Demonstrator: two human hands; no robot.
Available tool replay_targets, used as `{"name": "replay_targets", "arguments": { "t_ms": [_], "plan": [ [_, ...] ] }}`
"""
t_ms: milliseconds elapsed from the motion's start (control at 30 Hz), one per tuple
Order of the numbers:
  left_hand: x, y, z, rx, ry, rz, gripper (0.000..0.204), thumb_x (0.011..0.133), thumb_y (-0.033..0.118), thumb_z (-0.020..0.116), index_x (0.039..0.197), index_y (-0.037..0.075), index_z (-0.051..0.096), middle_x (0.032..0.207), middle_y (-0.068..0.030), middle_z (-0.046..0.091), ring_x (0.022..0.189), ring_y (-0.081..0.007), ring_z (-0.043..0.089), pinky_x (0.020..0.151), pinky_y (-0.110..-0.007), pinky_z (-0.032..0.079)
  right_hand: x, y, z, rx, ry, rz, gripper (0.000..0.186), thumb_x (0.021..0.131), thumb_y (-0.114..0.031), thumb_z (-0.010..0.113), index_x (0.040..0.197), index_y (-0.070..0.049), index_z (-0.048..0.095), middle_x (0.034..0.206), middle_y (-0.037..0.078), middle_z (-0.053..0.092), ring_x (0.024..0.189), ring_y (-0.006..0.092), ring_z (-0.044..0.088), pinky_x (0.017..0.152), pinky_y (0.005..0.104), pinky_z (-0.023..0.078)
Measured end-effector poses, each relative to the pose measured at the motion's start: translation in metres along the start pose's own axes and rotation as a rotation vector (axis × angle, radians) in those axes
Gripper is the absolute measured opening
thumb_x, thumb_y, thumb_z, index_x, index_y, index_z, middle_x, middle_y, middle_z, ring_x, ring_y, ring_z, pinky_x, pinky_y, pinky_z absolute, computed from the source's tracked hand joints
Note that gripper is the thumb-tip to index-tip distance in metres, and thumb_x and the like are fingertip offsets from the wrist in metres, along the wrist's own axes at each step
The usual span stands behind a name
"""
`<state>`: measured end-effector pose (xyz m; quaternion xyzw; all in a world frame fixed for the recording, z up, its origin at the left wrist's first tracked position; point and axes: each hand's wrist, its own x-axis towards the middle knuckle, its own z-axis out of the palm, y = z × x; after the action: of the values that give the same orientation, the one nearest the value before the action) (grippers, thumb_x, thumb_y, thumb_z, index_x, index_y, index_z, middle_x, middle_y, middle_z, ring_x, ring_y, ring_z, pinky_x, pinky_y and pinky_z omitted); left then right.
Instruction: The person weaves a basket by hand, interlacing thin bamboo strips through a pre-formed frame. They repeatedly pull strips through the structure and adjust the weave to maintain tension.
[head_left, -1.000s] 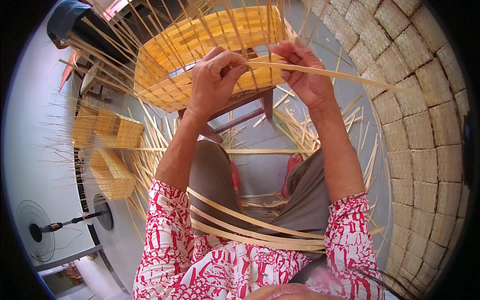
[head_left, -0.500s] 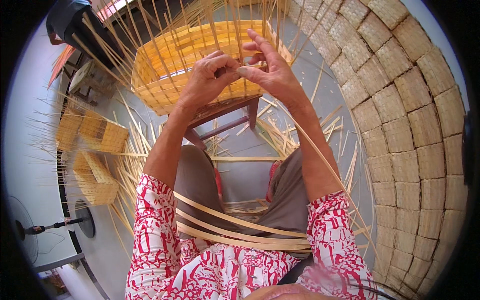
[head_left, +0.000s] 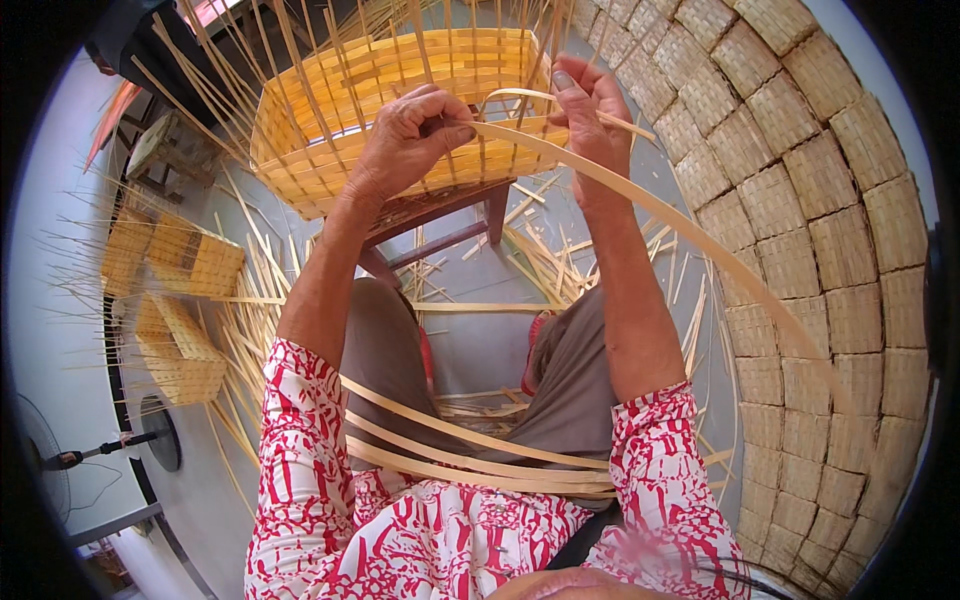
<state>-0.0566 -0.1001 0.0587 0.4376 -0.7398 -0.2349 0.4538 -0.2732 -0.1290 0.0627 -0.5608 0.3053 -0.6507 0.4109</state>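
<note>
A partly woven yellow basket (head_left: 335, 165) of flat bamboo-like strips sits ahead of me, tall thin stakes rising from its walls. At its near wall my left hand (head_left: 410, 140) is closed, thumb and fingers pinching a pale flat strip (head_left: 640, 190). That strip arcs over my right wrist and out to the right, its far end blurred. My right hand (head_left: 597, 115) is raised by the basket's right end, fingers curled and thumb up. A narrow looped strip (head_left: 520, 93) passes at its thumb and appears held there; the exact grip is partly hidden.
A dark wooden stool (head_left: 440, 215) bears the basket. Several loose strips (head_left: 480, 462) lie across my lap, and cut strips (head_left: 560, 265) litter the floor. Smaller baskets (head_left: 185, 350), a stool (head_left: 160, 155) and a fan (head_left: 160, 435) are at left. Stacked woven squares (head_left: 800, 240) line the right.
My right hand has moved right, away from my left, and its fingers have curled. The long strip has swung from along my right forearm into a wide arc to the right.
</note>
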Motion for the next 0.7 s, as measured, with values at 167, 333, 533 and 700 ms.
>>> {"name": "replay_targets", "arguments": {
  "t_ms": [167, 333, 533, 700],
  "plan": [
    [-0.004, -0.009, -0.005, -0.180, -0.005, 0.035, 0.009, 0.090, 0.008, 0.074, 0.094, 0.004, 0.067, 0.083, 0.0037, 0.055, 0.072, -0.0053, 0.050, 0.064, -0.022, 0.042, 0.000, -0.007, -0.004, 0.054, -0.027, 0.058, 0.049, 0.098, -0.019, 0.060, 0.141, -0.001, 0.046, 0.117, 0.010, 0.059, 0.089, 0.0092, 0.058, 0.071, 0.0220, 0.052],
    [-0.004, -0.010, -0.002, -0.328, 0.017, -0.020, 0.008, 0.094, 0.011, 0.070, 0.094, 0.005, 0.065, 0.084, 0.0044, 0.054, 0.073, -0.0051, 0.048, 0.063, -0.023, 0.042, -0.003, -0.004, -0.021, 0.186, -0.089, 0.215, 0.027, 0.101, -0.017, 0.054, 0.124, -0.003, 0.054, 0.111, 0.009, 0.061, 0.087, 0.0132, 0.060, 0.072, 0.0267, 0.053],
    [-0.005, -0.011, 0.000, -0.345, 0.050, 0.041, 0.006, 0.095, 0.010, 0.069, 0.095, 0.005, 0.065, 0.084, 0.0043, 0.055, 0.073, -0.0051, 0.049, 0.064, -0.022, 0.042, -0.001, 0.011, -0.020, 0.704, 0.337, 0.408, 0.017, 0.102, -0.016, 0.051, 0.112, -0.003, 0.055, 0.102, 0.012, 0.061, 0.092, 0.0210, 0.062, 0.078, 0.0353, 0.054],
    [-0.009, -0.013, -0.001, -0.387, 0.100, 0.021, 0.006, 0.089, 0.003, 0.072, 0.092, 0.002, 0.067, 0.083, 0.0050, 0.057, 0.076, -0.0033, 0.054, 0.068, -0.021, 0.046, -0.007, 0.007, -0.022, 0.800, 0.396, 0.511, 0.015, 0.105, -0.017, 0.045, 0.107, -0.004, 0.052, 0.106, 0.013, 0.061, 0.095, 0.0232, 0.061, 0.088, 0.0406, 0.052]
  ]
}}
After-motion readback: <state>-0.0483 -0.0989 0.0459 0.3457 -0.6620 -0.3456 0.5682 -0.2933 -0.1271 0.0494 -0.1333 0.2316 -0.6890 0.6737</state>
